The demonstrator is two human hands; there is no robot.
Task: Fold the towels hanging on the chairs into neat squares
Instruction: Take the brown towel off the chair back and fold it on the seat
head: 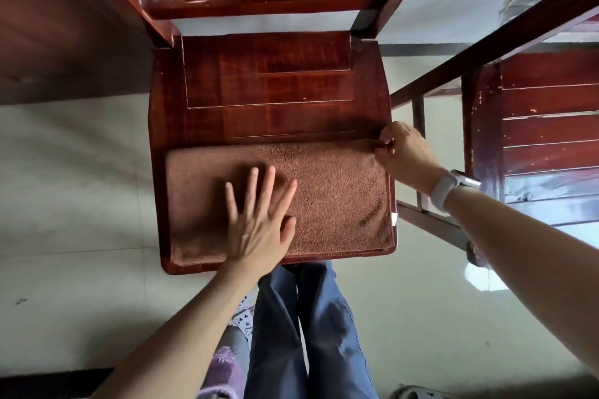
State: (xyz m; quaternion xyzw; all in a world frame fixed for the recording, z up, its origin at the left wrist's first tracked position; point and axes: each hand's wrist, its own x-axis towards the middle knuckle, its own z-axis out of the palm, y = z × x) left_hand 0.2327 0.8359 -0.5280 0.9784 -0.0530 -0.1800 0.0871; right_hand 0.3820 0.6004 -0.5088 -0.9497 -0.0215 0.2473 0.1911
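A brown towel (337, 191), folded into a wide rectangle, lies flat on the front half of a dark red wooden chair seat (269, 87). My left hand (259, 220) rests flat on the towel's left-middle part, fingers spread. At the towel's far right corner, my right hand (402, 152) pinches the edge between thumb and fingers. A small white tag sticks out at the towel's right edge. A white watch band sits on my right wrist.
A second red wooden chair (547, 126) stands close on the right, its rails reaching toward the first chair. A dark wooden panel (64, 26) fills the upper left. Pale floor (74, 197) surrounds the chair; my legs and slippers are directly below the seat.
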